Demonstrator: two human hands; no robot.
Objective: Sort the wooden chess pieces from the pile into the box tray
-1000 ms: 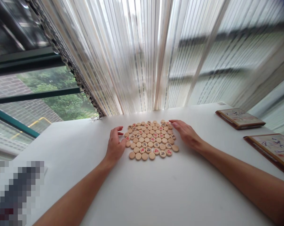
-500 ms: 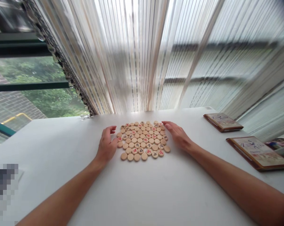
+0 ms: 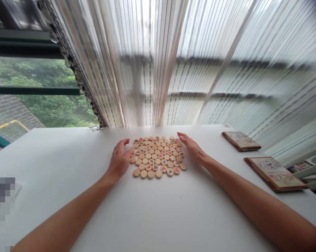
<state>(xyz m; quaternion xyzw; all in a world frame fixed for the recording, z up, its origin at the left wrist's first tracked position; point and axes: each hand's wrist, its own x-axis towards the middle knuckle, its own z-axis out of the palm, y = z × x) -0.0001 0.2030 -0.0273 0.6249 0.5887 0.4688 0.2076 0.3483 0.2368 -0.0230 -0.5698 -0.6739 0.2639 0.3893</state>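
Many round wooden Chinese chess pieces (image 3: 158, 157) lie flat in one close-packed layer on the white table (image 3: 158, 213). Some show red or black characters; others show a plain wooden face. At the left edge of the layer stands my left hand (image 3: 120, 155), its fingers curved and apart, the thumb at or very near the outermost pieces. My right hand (image 3: 192, 145) is along the right edge with fingers stretched forward, close to the top right pieces. Neither hand holds a piece. Whether the fingertips touch the pieces I cannot tell.
Two flat brown-edged boxes lie at the right, a farther box (image 3: 241, 140) and a nearer box (image 3: 275, 173). Striped sheer curtains (image 3: 152, 70) hang behind the table's far edge. A window (image 3: 42, 77) shows at the left. A pixelated patch covers something at the lower left.
The camera view has shifted slightly, so the boxes appear farther left. Both hands stay beside the pieces, the right one a little nearer in the picture. The pieces keep about the same layout.
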